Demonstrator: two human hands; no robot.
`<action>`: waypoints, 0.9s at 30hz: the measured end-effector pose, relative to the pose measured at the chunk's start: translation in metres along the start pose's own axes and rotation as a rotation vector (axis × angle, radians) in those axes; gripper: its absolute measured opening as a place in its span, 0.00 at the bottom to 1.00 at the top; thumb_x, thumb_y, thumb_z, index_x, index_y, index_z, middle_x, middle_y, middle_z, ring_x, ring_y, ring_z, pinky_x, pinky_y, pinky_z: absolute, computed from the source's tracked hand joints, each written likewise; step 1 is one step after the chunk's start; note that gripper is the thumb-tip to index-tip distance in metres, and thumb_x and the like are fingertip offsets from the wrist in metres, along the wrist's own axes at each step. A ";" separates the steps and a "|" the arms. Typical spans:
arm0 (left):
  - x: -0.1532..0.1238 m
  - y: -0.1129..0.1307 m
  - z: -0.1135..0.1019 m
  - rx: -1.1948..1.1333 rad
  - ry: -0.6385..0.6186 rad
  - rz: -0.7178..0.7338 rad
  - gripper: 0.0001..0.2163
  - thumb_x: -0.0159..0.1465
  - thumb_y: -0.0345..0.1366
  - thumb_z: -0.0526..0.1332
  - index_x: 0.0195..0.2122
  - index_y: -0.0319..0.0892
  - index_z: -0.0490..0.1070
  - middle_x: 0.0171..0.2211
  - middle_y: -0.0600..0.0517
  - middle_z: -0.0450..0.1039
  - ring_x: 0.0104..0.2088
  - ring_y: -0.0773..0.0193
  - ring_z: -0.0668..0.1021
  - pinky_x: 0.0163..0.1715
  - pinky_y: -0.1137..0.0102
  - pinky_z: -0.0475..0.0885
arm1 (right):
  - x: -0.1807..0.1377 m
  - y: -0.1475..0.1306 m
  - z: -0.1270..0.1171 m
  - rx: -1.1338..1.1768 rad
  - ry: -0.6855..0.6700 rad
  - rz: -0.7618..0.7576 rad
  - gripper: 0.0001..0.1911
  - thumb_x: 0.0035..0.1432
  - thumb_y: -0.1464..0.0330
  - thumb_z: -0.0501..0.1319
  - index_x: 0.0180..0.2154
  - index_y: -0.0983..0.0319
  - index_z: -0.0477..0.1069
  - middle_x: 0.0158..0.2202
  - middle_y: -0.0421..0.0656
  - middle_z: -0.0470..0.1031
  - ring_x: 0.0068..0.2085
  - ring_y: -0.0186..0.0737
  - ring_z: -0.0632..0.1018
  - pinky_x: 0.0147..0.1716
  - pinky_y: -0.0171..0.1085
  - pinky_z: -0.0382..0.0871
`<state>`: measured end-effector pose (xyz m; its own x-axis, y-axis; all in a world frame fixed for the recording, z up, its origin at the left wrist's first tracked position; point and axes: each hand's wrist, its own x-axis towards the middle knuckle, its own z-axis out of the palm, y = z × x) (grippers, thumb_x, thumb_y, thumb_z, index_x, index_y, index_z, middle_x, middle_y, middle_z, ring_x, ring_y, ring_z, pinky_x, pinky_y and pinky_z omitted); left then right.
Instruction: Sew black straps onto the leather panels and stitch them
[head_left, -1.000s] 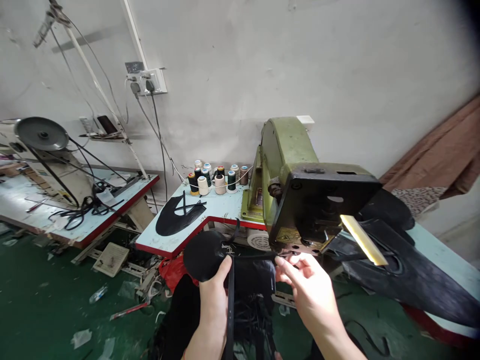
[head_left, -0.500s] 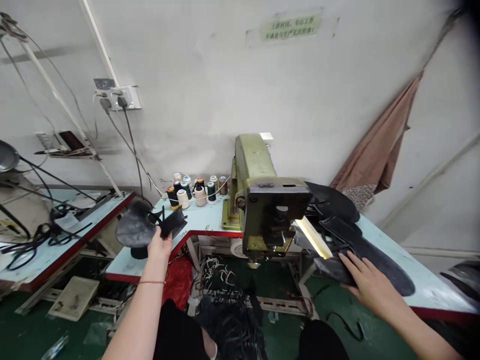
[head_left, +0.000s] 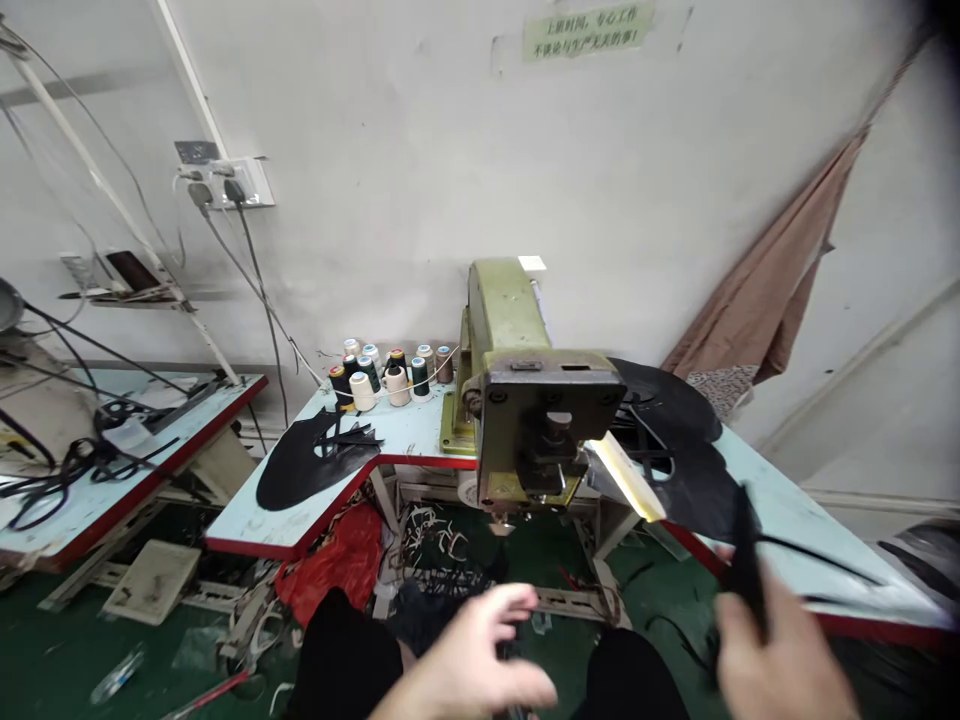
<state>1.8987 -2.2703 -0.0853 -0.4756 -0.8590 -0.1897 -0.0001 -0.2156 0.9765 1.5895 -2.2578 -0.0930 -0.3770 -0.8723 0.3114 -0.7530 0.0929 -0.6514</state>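
My left hand hovers over my lap, fingers spread, with nothing in it. At the right, my right hand grips a dark flat piece, blurred by motion, so its exact shape is unclear. Beside that hand, more black flat pieces with strap-like strips lie on the right part of the table. Another black rounded piece with strips lies flat on the table's left wing. Between the two sides stands a green industrial sewing machine, with a yellow-edged clear guard sticking out to its right.
Several thread spools stand left of the machine on the pale blue table. A red bag and dark scraps lie underneath. A brown cloth hangs at the right wall. Another table with black cords is at far left.
My left hand has let go of the black piece, now flat on the left wing, and moved to my lap. My right hand has lifted a dark piece from the right and come nearer.
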 end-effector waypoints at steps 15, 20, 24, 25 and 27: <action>-0.019 0.003 0.024 -0.109 0.012 0.081 0.18 0.52 0.40 0.71 0.41 0.37 0.76 0.37 0.46 0.77 0.39 0.57 0.77 0.42 0.65 0.71 | -0.031 -0.099 0.049 0.290 -1.129 -0.261 0.30 0.51 0.68 0.63 0.57 0.57 0.69 0.45 0.45 0.80 0.31 0.39 0.79 0.28 0.34 0.73; -0.015 -0.038 0.019 0.264 0.577 -0.133 0.05 0.54 0.36 0.66 0.30 0.41 0.77 0.32 0.43 0.77 0.38 0.50 0.77 0.44 0.60 0.70 | -0.017 -0.100 0.062 -0.018 -0.891 -0.555 0.07 0.54 0.72 0.62 0.26 0.57 0.76 0.27 0.40 0.78 0.33 0.43 0.77 0.38 0.42 0.69; -0.005 -0.052 0.024 0.166 0.838 -0.160 0.07 0.54 0.37 0.68 0.29 0.39 0.76 0.34 0.38 0.78 0.39 0.48 0.78 0.43 0.60 0.71 | -0.045 -0.098 0.076 -0.140 -0.633 -0.653 0.11 0.58 0.74 0.59 0.25 0.59 0.74 0.28 0.46 0.76 0.38 0.53 0.74 0.40 0.54 0.65; -0.002 -0.051 0.027 0.094 0.842 -0.140 0.08 0.55 0.37 0.67 0.32 0.38 0.76 0.35 0.39 0.78 0.39 0.50 0.79 0.42 0.61 0.72 | -0.057 -0.096 0.081 -0.158 -0.567 -0.662 0.12 0.59 0.75 0.57 0.26 0.60 0.75 0.29 0.48 0.76 0.38 0.55 0.73 0.40 0.55 0.65; 0.003 -0.047 0.032 -0.094 0.774 -0.084 0.10 0.54 0.36 0.68 0.35 0.37 0.76 0.35 0.42 0.79 0.36 0.54 0.80 0.39 0.64 0.73 | -0.082 -0.092 0.092 -0.179 -0.476 -0.682 0.13 0.59 0.77 0.54 0.32 0.61 0.76 0.30 0.50 0.76 0.36 0.54 0.73 0.37 0.55 0.67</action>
<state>1.8687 -2.2481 -0.1286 0.2710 -0.9101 -0.3135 0.0815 -0.3028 0.9496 1.7398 -2.2388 -0.1224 0.4275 -0.8700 0.2457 -0.8220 -0.4872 -0.2950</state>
